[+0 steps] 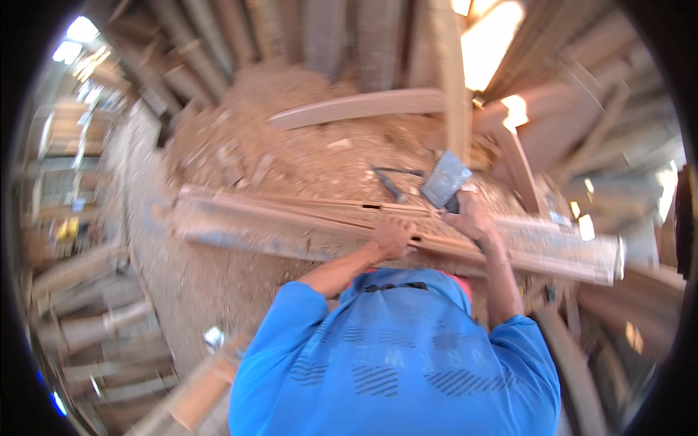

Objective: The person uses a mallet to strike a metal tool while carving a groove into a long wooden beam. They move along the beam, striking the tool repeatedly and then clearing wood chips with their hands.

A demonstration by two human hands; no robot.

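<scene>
My left hand (393,237) is closed over thin wooden strips (342,222) that lie along a long, thick beam (567,251). A dark gap or notch shows in the strips just beyond it. In my right hand (472,214), held over the strips a little to the right, is a blue-grey flat-faced tool (446,179) with a dark part near the fingers. Blur hides its exact kind. Just left of that tool, dark slim tools (392,182) lie on the wood shavings.
A mound of brown shavings (291,160) spreads beyond the beam, with a curved plank (356,107) across it. An upright post (456,80) rises behind my right hand. Timber boards (323,36) lean at the back. More lumber (109,327) is stacked at left.
</scene>
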